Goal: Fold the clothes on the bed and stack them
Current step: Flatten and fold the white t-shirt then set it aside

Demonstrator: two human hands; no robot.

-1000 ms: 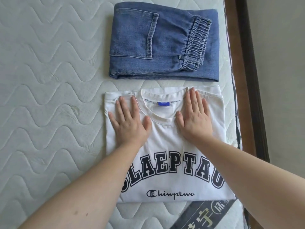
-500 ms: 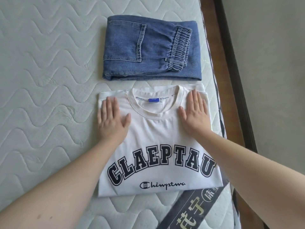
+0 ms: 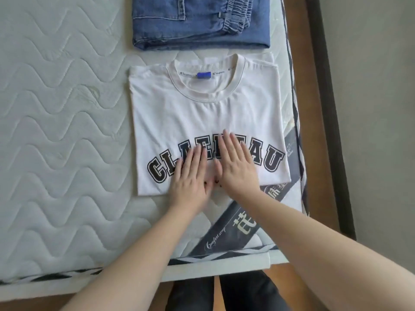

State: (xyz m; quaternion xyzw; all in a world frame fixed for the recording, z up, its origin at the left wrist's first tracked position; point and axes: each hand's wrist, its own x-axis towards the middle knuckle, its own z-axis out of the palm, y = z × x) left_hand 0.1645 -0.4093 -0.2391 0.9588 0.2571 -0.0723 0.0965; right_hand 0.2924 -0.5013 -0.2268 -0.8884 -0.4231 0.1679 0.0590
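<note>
Both hands, left hand (image 3: 192,178) and right hand (image 3: 235,166), lie flat with fingers straight and close together, pressing the folded white T-shirt (image 3: 202,117) near the bed's right edge. Smoothing looks finished; next, probably, lifting it onto the folded jeans (image 3: 199,25) just beyond, partly out of view.

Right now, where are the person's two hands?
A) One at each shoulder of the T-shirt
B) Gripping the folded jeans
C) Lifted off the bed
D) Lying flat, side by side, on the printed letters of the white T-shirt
D: the left hand and right hand lie flat with straight fingers over the lettering of the white T-shirt, while the jeans lie untouched beyond it.
</note>
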